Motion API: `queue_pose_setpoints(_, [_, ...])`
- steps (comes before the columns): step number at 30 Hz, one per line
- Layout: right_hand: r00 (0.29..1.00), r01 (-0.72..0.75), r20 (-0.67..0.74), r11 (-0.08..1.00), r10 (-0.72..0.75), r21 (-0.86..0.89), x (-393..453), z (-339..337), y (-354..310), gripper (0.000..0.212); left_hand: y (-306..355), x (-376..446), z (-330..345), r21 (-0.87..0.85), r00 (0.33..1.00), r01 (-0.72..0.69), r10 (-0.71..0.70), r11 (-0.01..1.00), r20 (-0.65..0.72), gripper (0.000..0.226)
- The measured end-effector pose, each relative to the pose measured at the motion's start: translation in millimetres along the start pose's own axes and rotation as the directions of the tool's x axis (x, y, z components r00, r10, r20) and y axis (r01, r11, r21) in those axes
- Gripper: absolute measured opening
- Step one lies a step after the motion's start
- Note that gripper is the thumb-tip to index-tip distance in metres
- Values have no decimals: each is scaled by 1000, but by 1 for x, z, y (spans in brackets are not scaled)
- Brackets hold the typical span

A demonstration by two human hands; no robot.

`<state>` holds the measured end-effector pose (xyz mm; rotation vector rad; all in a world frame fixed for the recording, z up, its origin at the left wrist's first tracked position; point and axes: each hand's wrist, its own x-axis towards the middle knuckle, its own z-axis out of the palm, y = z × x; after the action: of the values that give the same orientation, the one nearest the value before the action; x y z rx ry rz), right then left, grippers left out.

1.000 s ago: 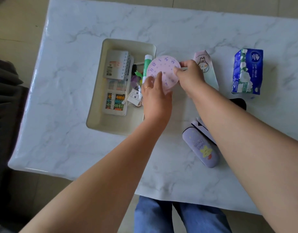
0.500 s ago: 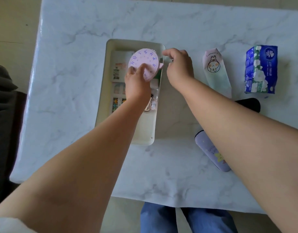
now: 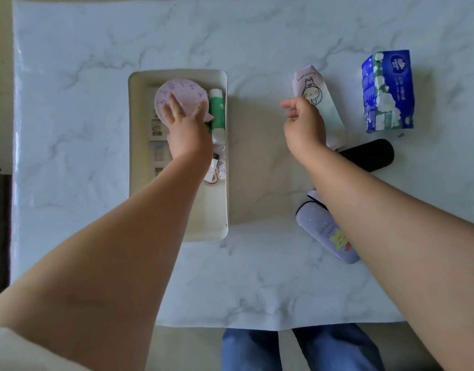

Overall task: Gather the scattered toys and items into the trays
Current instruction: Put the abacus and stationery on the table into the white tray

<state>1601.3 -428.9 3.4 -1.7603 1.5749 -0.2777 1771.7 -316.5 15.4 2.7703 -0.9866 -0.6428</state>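
Note:
A cream tray (image 3: 220, 210) lies on the marble table. My left hand (image 3: 186, 127) presses a round lilac toy clock (image 3: 182, 95) flat onto the items at the tray's far end, fingers spread on its face. A green-and-white tube (image 3: 217, 108) lies along the tray's right wall. My right hand (image 3: 304, 121) hovers right of the tray with fingers loosely curled and nothing in it, just over a pastel bunny pouch (image 3: 316, 89). A lilac star case (image 3: 327, 231) and a black case (image 3: 369, 153) lie partly under my right forearm.
A blue tissue pack (image 3: 388, 89) sits at the far right. Cards, boxes and a small clear packet (image 3: 217, 167) fill the tray's upper half. The table's near edge (image 3: 257, 326) runs above my knees. A dark chair stands at the left.
The clock went from both hands over the table into the tray. My right hand let go and swung right to the bunny pouch; my left hand laid the clock flat.

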Motion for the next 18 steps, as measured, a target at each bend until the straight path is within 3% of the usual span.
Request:
queue_pose_setpoints(5, [1000, 14, -23, 998, -16, -64, 3, -12, 15, 47, 9, -15, -1, -199, 998, -27, 37, 980, 45, 85])
queue_pose_setpoints(11, [1000, -4, -28, 971, -3, -239, 9, -36, 29, 42, 31, -31, -5, -300, 977, 30, -91, 953, -190, 75])
queue_pose_setpoints(15, [1000, 13, -24, 974, -19, -228, 7, -50, 41, 41, 68, -49, 0, -230, 913, -232, 129, 945, -388, 65])
queue_pose_setpoints(16, [999, 17, -29, 974, -24, -224, 7, -54, 45, 41, 82, -55, 4, -230, 906, -281, 179, 932, -384, 64])
queue_pose_setpoints(18, [999, 25, -37, 975, -34, -223, 8, -61, 52, 41, 104, -63, 18, -287, 945, -287, 221, 914, -241, 60])
